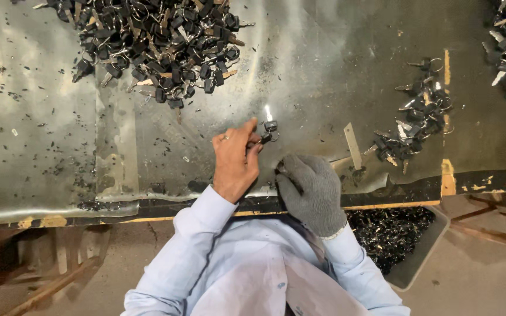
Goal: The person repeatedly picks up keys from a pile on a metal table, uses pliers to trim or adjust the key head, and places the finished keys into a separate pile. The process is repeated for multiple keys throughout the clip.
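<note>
Keys on the metal bench

My bare left hand (235,161) pinches a small set of black-headed keys (269,130) just above the bench (48,146); my gloved right hand (310,190) rests curled beside it, gripping nothing I can see. A big key pile (159,41) lies beyond, a smaller heap (414,120) to the right.
</note>
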`<action>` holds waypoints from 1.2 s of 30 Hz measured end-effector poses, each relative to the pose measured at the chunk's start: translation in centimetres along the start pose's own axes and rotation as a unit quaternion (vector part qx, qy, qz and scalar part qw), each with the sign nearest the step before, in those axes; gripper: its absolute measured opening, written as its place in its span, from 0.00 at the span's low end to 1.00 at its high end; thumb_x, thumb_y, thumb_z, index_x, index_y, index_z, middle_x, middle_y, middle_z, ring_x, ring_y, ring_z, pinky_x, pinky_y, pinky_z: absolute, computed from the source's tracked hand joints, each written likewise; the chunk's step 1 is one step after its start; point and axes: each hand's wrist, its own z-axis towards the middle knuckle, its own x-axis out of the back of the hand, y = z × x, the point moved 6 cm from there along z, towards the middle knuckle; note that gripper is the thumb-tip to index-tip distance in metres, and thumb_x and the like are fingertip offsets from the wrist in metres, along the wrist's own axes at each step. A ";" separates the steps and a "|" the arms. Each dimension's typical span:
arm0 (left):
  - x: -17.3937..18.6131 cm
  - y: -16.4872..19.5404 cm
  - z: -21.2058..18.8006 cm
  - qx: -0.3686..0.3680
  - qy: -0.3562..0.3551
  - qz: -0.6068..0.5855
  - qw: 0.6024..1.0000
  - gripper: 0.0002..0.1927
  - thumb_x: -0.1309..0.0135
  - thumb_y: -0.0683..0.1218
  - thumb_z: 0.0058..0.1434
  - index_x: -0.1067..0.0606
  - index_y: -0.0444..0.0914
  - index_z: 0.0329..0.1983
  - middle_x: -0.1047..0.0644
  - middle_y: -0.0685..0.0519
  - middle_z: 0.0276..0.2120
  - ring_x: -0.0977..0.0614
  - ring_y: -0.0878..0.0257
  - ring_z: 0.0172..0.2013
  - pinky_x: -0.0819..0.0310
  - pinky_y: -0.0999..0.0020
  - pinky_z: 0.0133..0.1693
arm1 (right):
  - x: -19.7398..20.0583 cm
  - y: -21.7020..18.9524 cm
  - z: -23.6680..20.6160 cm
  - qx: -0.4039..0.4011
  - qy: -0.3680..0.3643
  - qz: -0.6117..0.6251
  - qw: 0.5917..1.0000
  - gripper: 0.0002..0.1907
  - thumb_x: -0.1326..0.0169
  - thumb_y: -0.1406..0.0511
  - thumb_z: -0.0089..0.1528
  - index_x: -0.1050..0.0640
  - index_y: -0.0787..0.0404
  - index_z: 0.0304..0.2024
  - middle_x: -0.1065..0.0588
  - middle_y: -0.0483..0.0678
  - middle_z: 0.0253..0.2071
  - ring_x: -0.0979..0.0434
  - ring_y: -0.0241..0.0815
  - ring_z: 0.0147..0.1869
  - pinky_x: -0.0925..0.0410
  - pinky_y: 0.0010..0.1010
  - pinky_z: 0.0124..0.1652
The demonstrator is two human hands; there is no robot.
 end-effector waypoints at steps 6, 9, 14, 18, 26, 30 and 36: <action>0.1 1.0 -1.6 -0.113 -0.014 0.057 0.992 0.29 0.38 0.37 0.59 0.34 0.35 0.63 0.24 0.54 0.33 0.23 0.54 0.35 0.33 0.57 0.50 | -1.2 0.2 -0.2 0.020 -0.007 0.001 1.000 0.15 0.37 0.69 0.57 0.21 0.62 0.48 0.21 0.53 0.42 0.22 0.56 0.45 0.29 0.44 0.45; -0.4 1.7 -2.2 -0.150 -0.014 0.094 0.984 0.28 0.38 0.36 0.60 0.34 0.33 0.63 0.24 0.52 0.33 0.24 0.54 0.35 0.32 0.55 0.52 | -1.8 -0.2 0.1 0.030 0.006 -0.023 0.999 0.16 0.39 0.70 0.58 0.21 0.62 0.49 0.22 0.54 0.45 0.22 0.57 0.47 0.29 0.44 0.46; -0.9 2.2 -3.5 -0.081 0.025 0.073 0.994 0.29 0.42 0.33 0.60 0.35 0.32 0.64 0.24 0.52 0.35 0.23 0.54 0.36 0.33 0.55 0.52 | -2.3 0.1 0.6 -0.014 -0.034 0.000 0.999 0.14 0.40 0.70 0.60 0.21 0.62 0.49 0.22 0.54 0.43 0.21 0.57 0.46 0.29 0.42 0.44; -1.5 2.0 -4.3 -0.045 0.045 0.043 0.997 0.31 0.45 0.32 0.56 0.36 0.32 0.65 0.24 0.51 0.35 0.23 0.53 0.37 0.34 0.54 0.53 | -2.9 0.5 0.7 -0.044 -0.081 0.007 0.996 0.12 0.40 0.69 0.60 0.20 0.62 0.46 0.23 0.55 0.38 0.22 0.57 0.43 0.30 0.43 0.42; -1.4 1.4 -4.9 -0.015 0.037 0.005 0.999 0.33 0.45 0.32 0.54 0.36 0.32 0.65 0.23 0.52 0.36 0.21 0.54 0.38 0.34 0.53 0.55 | -2.8 0.8 1.1 -0.058 -0.090 0.046 0.993 0.10 0.40 0.68 0.61 0.20 0.61 0.45 0.20 0.54 0.41 0.20 0.55 0.45 0.28 0.41 0.44; -0.6 1.8 -4.0 -0.027 0.017 0.017 0.999 0.23 0.44 0.34 0.57 0.30 0.36 0.56 0.22 0.51 0.39 0.22 0.54 0.40 0.35 0.54 0.53 | -2.0 -0.1 0.1 -0.057 -0.035 0.040 0.997 0.11 0.38 0.68 0.59 0.19 0.62 0.44 0.20 0.54 0.41 0.20 0.54 0.44 0.29 0.40 0.43; 1.6 1.5 -3.3 -0.064 -0.012 0.137 0.988 0.15 0.43 0.35 0.58 0.25 0.36 0.49 0.24 0.47 0.36 0.24 0.49 0.40 0.37 0.54 0.47 | -1.2 -1.6 -2.2 -0.007 -0.014 0.036 0.999 0.14 0.36 0.68 0.57 0.19 0.64 0.46 0.21 0.53 0.40 0.21 0.54 0.44 0.28 0.40 0.44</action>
